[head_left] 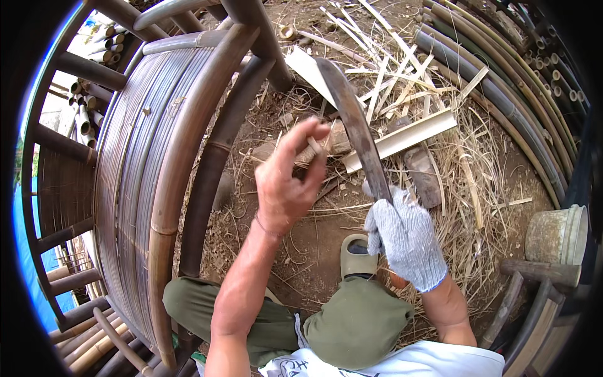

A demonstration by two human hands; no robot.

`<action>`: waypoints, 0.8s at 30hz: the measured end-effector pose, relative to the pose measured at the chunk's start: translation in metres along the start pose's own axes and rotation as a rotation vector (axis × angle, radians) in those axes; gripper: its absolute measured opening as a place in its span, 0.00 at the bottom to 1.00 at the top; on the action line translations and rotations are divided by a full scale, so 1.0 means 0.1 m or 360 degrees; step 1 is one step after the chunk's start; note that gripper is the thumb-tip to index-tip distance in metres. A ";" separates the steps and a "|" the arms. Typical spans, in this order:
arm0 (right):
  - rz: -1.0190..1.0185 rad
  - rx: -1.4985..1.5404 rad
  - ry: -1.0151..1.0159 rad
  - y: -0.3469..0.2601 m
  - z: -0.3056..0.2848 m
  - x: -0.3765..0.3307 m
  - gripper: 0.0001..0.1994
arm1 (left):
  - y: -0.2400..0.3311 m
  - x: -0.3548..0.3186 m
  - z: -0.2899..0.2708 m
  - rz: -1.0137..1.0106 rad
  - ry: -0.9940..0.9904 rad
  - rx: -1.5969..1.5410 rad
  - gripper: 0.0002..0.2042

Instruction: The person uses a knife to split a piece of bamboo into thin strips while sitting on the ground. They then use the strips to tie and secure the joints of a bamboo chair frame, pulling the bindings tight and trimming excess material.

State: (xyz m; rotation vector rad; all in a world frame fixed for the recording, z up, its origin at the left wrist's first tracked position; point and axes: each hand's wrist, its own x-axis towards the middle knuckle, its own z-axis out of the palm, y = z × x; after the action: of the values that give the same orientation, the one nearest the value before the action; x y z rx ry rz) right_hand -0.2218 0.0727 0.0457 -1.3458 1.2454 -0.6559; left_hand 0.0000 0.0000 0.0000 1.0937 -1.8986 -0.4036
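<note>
My right hand (408, 242), in a grey knitted glove, grips a machete (357, 122) near the base of its long dark blade. The blade points up and away, slightly to the left. My bare left hand (289, 169) is raised beside the blade, apart from it. Its fingers are bent around a short, pale piece of bamboo (315, 146), partly hidden by them. Beyond the machete, a split bamboo piece (405, 139) with a pale inner face lies on the ground. Another pale split length (309, 70) lies partly behind the blade.
A bamboo bench (135, 157) with a slatted seat stands close on the left. Thin shavings (461, 207) and strips cover the ground ahead and to the right. Long bamboo poles (502, 94) lie along the right. A dirty white bucket (553, 235) stands at the right.
</note>
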 end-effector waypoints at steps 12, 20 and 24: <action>-0.0593 -0.0558 0.0035 -0.15 0.04 -0.10 0.14 | 0.22 -0.45 0.09 -0.0297 -0.0078 -0.0405 0.23; -0.0633 -0.0606 0.0007 -0.14 0.03 -0.16 0.14 | 0.25 -0.41 0.10 -0.0200 -0.0144 -0.0419 0.23; -0.0884 -0.0847 -0.0071 -0.09 -0.01 -0.17 0.13 | 0.25 -0.42 0.18 -0.0125 0.0092 -0.0309 0.22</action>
State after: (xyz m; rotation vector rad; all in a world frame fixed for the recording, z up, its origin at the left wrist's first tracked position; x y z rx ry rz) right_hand -0.2248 0.0862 0.0592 -2.1802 1.0450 -0.6893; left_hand -0.0191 0.0457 -0.0162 1.0406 -1.7302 -0.5819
